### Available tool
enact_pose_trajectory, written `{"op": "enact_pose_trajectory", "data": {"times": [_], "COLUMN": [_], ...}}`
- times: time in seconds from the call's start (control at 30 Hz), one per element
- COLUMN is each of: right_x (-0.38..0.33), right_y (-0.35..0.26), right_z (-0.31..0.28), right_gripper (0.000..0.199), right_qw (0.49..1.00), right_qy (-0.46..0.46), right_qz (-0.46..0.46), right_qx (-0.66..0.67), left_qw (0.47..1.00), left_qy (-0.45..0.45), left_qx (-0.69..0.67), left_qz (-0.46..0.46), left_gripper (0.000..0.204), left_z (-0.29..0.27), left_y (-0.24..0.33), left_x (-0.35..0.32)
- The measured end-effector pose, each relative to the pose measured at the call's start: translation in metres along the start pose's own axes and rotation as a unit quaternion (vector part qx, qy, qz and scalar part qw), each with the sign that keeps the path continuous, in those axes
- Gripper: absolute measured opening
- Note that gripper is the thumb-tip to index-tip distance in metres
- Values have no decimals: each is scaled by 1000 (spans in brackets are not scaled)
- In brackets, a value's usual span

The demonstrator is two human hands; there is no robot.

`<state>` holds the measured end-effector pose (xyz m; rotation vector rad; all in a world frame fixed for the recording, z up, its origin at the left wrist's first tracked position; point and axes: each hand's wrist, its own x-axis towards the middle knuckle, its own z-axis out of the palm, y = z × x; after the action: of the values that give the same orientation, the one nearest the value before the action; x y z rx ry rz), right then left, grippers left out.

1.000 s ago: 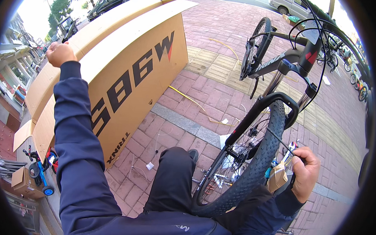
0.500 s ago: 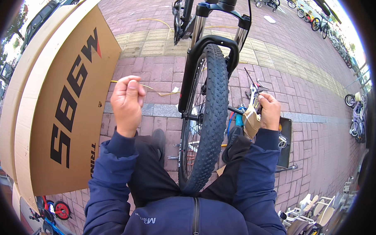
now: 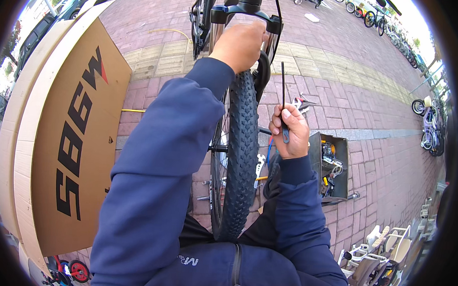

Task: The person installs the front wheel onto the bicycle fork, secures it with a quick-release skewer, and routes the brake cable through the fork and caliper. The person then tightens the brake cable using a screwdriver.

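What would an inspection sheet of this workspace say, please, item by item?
Surface: reddish brick paving with a yellowish tile band.
Job's things: bicycle front wheel between the person's legs, in its fork; slim black strip.
Clutter: open toolbox with loose contents, silver tool on the ground, large cardboard box.
Hands: left hand at the fork, its grip hidden; right hand holds the strip near one end.
Cables: one black cable beside the fork.
Surroundings: parked bicycles, dark vehicle.

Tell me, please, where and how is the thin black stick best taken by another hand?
Probably pinch the thin black stick along its bare upper part, coming from the right: that slender, straight length juts beyond the right hand, and the tyre stands to its left.
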<state>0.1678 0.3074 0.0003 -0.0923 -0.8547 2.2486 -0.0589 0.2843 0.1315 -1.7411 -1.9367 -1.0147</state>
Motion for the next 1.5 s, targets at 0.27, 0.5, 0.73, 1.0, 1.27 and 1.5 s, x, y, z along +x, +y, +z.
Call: {"op": "enact_pose_trajectory", "data": {"times": [0.27, 0.5, 0.73, 1.0, 1.27, 1.5], "right_x": [-2, -13, -23, -22, -27, -29], "right_y": [-5, -22, 8, 65, 72, 77], "right_z": [-8, -36, -70, -81, -78, -80], "right_gripper": [16, 14, 17, 16, 18, 18], "right_qw": [995, 914, 641, 591, 603, 584], "right_qy": [40, 146, 5, -51, -48, -78], "right_qz": [22, 96, 137, 214, 177, 160], "right_qx": [-87, -365, -756, -776, -776, -792], "left_qw": [986, 984, 991, 978, 997, 998], "left_qy": [12, -3, -43, -20, -4, -4], "left_qx": [164, 160, 39, 159, 78, 62], "left_qz": [6, 74, -119, 137, 14, -32], "left_gripper": [26, 19, 22, 23, 28, 25], "left_z": [8, -47, -91, -98, -89, -88], "left_y": [-34, -65, -66, -68, -62, -65], "left_x": [-9, -26, -42, -49, -45, -46]}}
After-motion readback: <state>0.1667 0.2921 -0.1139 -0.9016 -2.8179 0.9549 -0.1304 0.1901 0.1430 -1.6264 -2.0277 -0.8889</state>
